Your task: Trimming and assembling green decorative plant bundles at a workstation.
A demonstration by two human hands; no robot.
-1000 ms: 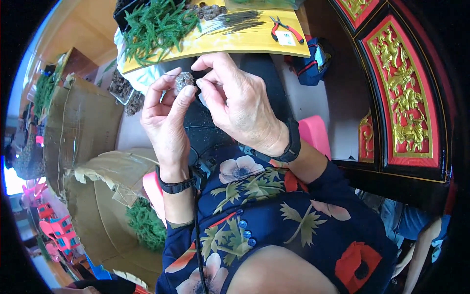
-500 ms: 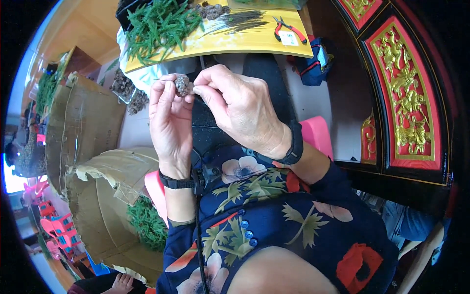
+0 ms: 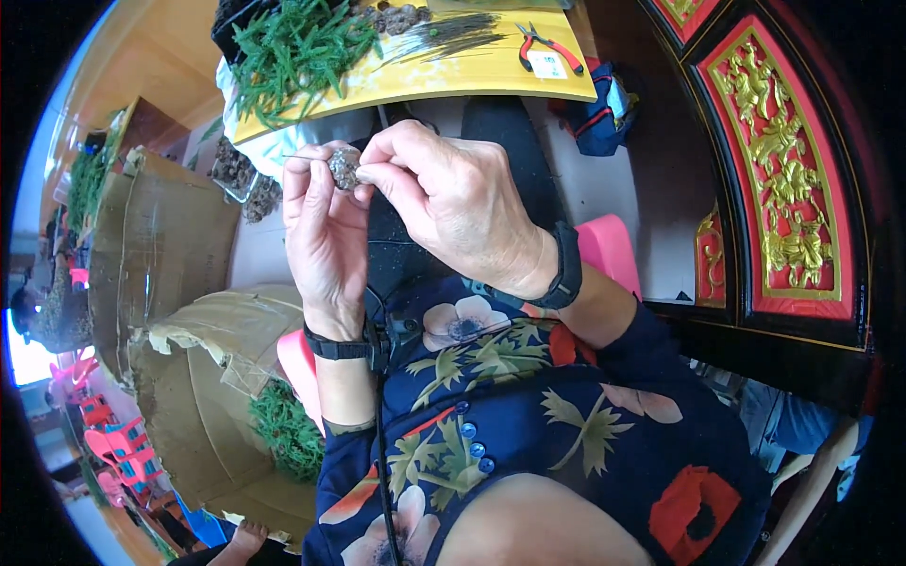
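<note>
Above my lap, both hands meet at a small brown-grey pine cone (image 3: pixel 343 168). My left hand (image 3: pixel 326 236) pinches it between thumb and fingers, palm turned up. A thin dark wire (image 3: pixel 299 157) sticks out to the left past those fingertips. On the cone's right side, the thumb and forefinger of my right hand (image 3: pixel 467 203) are pressed together. Whatever they grip there, perhaps the wire's other end, is too small to make out. Ahead on the yellow table (image 3: pixel 415 83) lie a heap of green artificial sprigs (image 3: pixel 293 61), dark wires (image 3: pixel 448 38) and red-handled pliers (image 3: pixel 570 60).
To the left stands a torn cardboard box (image 3: pixel 179 377) with green sprigs (image 3: pixel 288 439) inside. A tray of pine cones (image 3: pixel 231 170) is on the floor by the table. Right of my legs sits a navy bag (image 3: pixel 596 132); a black cabinet with carved panels (image 3: pixel 779 179) stands farther right.
The right fingertips now sit closer against the cone, and the cone looks slightly turned. The table and its contents have shifted a little up and left in view.
</note>
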